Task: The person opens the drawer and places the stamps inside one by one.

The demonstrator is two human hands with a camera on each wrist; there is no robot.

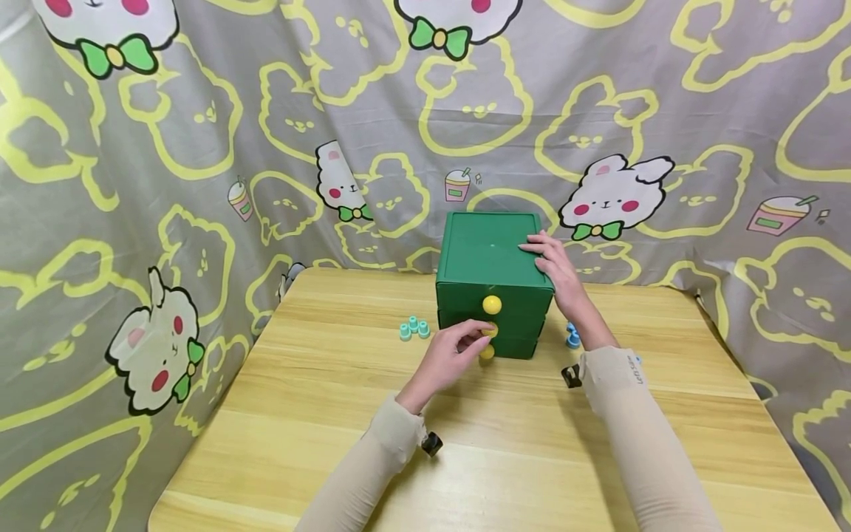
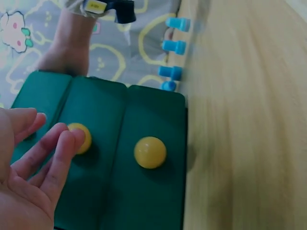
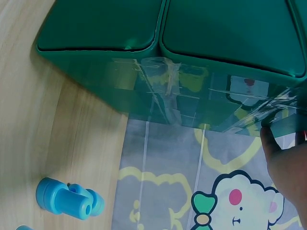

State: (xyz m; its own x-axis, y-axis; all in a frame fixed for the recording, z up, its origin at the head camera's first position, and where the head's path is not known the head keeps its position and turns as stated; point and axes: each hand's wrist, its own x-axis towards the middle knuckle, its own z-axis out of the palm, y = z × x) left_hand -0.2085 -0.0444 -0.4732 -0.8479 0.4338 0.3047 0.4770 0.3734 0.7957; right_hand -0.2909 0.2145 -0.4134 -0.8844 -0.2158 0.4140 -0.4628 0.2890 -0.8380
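Observation:
A green drawer cabinet (image 1: 495, 247) stands on the table, its stacked drawers closed. Yellow round knobs mark its front. My left hand (image 1: 453, 357) is at the middle knob (image 2: 85, 139); its fingertips touch or nearly touch that knob, while another digit stands apart. The lowest knob (image 2: 150, 152) is untouched. My right hand (image 1: 561, 275) rests on the cabinet's top right edge with fingers spread over the lid. In the right wrist view only part of this hand (image 3: 289, 165) shows, against the cabinet's side.
Several mint-green pegs (image 1: 414, 327) stand left of the cabinet. Blue pegs (image 3: 72, 199) stand to its right, partly hidden by my right arm in the head view. A patterned curtain (image 1: 279, 133) hangs behind the wooden table (image 1: 319, 384). Clear tape (image 3: 165, 91) covers part of the cabinet's side.

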